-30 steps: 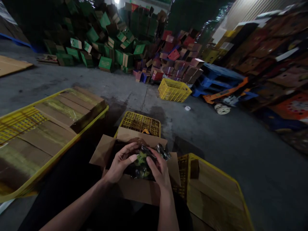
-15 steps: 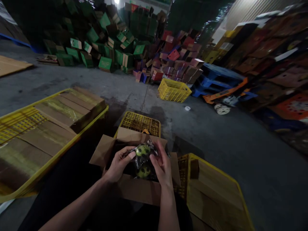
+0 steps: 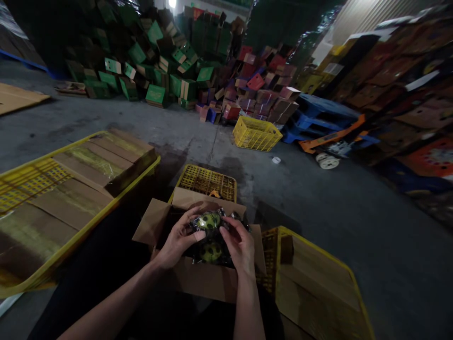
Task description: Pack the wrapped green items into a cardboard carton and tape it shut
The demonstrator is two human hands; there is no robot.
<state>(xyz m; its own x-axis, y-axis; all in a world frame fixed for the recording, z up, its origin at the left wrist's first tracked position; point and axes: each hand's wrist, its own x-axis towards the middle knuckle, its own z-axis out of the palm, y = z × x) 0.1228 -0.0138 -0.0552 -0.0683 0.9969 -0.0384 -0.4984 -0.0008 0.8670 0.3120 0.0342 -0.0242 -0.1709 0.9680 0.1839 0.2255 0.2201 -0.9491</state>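
Observation:
My left hand (image 3: 180,242) and my right hand (image 3: 241,243) hold a plastic-wrapped green item (image 3: 208,220) between them, above an open cardboard box (image 3: 208,281). The item is rounded, yellow-green with dark spots, in a shiny clear wrapper; its exact kind I cannot make out. Left thumb and fingers grip its left side, and the right fingers pinch the wrapper at its right end. Just below lies a second wrapped green item (image 3: 211,252) with similar spots, inside the box. More shiny wrapping shows beyond my right fingers. Much of the box's inside is dark or hidden by my hands.
A yellow crate (image 3: 155,163) with taped cartons stands at left, another yellow crate (image 3: 348,269) with cartons at right. Behind the box is an upturned-looking yellow crate (image 3: 207,177). Farther off are a yellow basket (image 3: 256,134), an orange pallet jack (image 3: 332,137) and piled green boxes (image 3: 155,94).
The wrapped item has turned a little and sits flatter between my hands. My left fingers have moved around its left end, and my right fingers have drawn in to pinch the wrapper.

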